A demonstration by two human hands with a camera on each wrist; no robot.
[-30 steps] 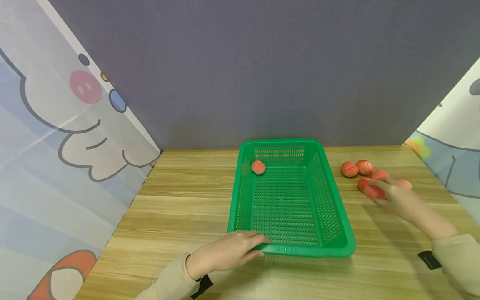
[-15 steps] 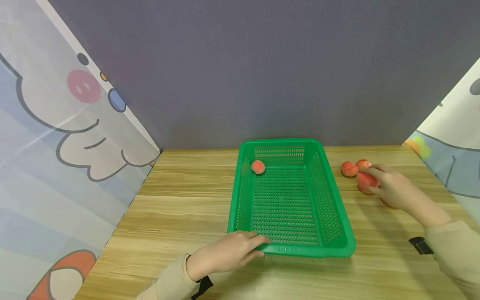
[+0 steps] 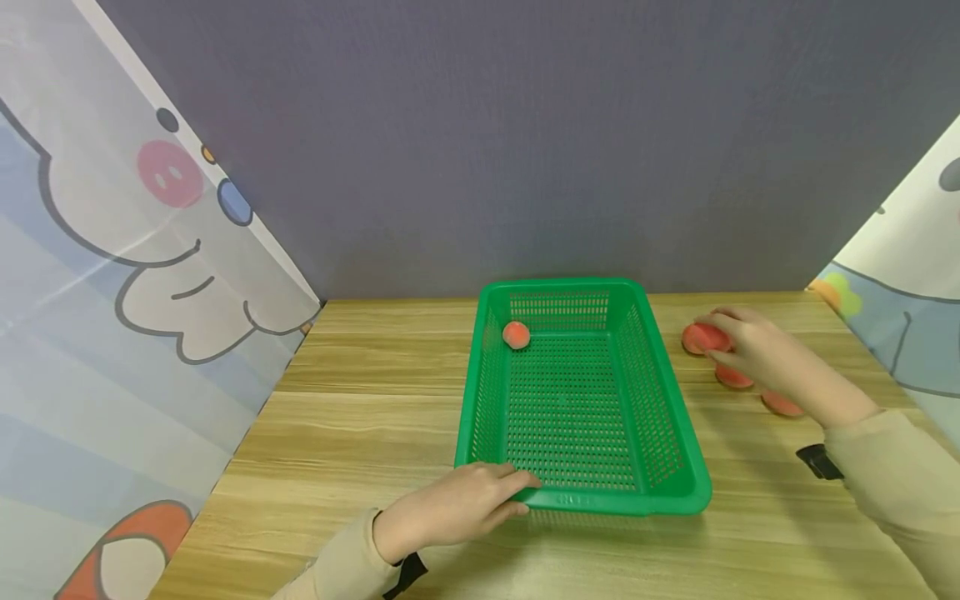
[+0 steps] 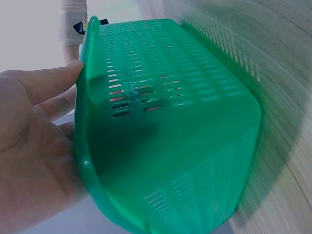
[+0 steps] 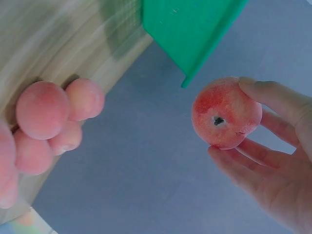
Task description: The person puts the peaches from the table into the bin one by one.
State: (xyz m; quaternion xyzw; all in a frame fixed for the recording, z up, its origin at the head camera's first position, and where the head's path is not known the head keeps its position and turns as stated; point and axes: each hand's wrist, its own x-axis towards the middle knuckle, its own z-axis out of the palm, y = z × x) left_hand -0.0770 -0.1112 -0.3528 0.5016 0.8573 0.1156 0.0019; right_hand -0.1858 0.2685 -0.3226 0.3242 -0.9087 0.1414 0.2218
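In the head view, my right hand [image 3: 772,362] is at the table's far right, over the loose peaches. The right wrist view shows it holding a red peach [image 5: 226,114] between thumb and fingers, raised off the table. Several other peaches [image 5: 43,110] lie clustered on the wood below, partly covered by the hand in the head view. My left hand [image 3: 465,500] grips the near left rim of a green plastic basket [image 3: 600,500], thumb and fingers on either side of the rim. One peach [image 3: 516,335] sits in the basket's far left corner.
A wooden table [image 3: 352,408] carries everything. A grey panel [image 3: 480,150] stands along its back edge, and cartoon-printed sheets [image 3: 82,325] hang at both sides. The basket's raised right wall lies between its inside and the loose peaches.
My right hand has moved left and toward the back over the peaches with the peach in its grip, uncovering one nearer peach. My left hand and the basket have stayed put.
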